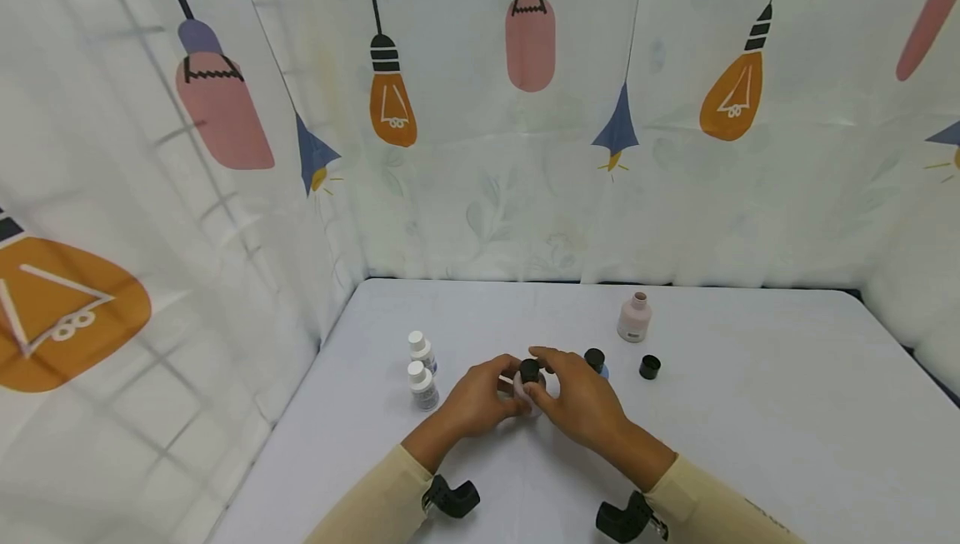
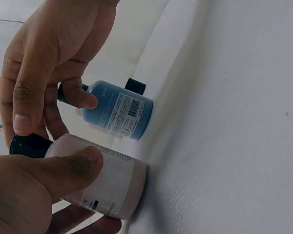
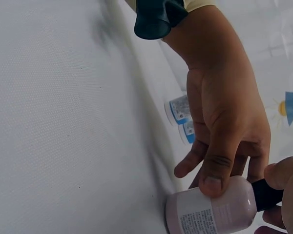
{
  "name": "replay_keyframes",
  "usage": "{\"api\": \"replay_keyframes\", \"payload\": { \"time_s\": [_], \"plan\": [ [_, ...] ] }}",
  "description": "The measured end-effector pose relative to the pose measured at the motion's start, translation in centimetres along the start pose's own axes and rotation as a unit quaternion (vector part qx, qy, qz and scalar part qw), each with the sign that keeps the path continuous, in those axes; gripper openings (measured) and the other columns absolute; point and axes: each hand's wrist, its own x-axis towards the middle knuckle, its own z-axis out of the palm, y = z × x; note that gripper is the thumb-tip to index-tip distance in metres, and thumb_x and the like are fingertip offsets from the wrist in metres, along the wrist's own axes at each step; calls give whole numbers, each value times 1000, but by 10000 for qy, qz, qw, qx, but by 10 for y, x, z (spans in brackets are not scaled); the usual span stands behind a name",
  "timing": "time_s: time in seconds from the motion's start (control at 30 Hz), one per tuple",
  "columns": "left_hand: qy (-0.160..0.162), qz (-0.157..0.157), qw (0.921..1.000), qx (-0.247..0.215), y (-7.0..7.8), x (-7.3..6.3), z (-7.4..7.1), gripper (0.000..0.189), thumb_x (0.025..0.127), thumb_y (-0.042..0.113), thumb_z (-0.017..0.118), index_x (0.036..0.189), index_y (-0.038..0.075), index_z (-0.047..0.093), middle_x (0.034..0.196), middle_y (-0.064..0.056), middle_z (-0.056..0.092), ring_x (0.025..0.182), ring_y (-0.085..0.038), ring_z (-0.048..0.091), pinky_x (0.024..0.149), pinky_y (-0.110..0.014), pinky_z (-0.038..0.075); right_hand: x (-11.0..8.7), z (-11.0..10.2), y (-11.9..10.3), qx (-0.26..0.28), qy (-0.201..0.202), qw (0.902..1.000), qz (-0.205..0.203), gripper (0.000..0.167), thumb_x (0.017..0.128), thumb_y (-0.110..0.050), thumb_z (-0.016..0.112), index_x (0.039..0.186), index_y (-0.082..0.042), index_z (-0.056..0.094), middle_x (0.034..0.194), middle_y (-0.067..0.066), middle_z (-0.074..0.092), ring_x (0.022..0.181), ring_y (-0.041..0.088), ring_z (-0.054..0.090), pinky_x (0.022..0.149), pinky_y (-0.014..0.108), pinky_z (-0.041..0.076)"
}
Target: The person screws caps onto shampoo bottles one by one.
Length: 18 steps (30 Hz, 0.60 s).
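Note:
My left hand (image 1: 476, 398) grips a pale pink bottle (image 2: 117, 183) by its body, thumb along one side and fingers round the other. The bottle has a printed white label and stands upright over the table. At its top, my right hand (image 1: 585, 402) pinches the black cap (image 1: 529, 371) between thumb and fingers. Just beyond the right hand stands a blue bottle (image 2: 119, 109) with a black cap, partly hidden behind that hand in the head view.
Farther back on the white table (image 1: 750, 411) stands an uncapped pink bottle (image 1: 634, 319). A loose black cap (image 1: 649, 366) lies in front of it. To the left are two small white-capped bottles, one nearer (image 1: 423, 386) and one behind (image 1: 422, 350). Patterned cloth (image 1: 480, 194) hangs around the table.

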Motion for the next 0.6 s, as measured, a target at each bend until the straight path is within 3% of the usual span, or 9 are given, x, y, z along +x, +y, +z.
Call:
{"api": "replay_keyframes", "payload": {
  "time_s": [0.23,0.6],
  "plan": [
    [534,-71,9985,-120,-4,5,-1,53,85,20,86,132,14,62,127,-4,68,108,-21,69,93,-45,53,0,-2,1,-24,134,9999,27,53,94,-33,78,140,-15,59,119,0,71,112,21,65,87,44,56],
    [935,-294,9949,-238,-14,9,-1,55,86,20,86,135,15,62,129,-6,67,107,-22,69,89,-46,55,-3,-9,4,41,416,9991,-75,44,93,-26,78,133,-15,64,111,-4,74,103,18,68,78,41,57]
  ]
}}
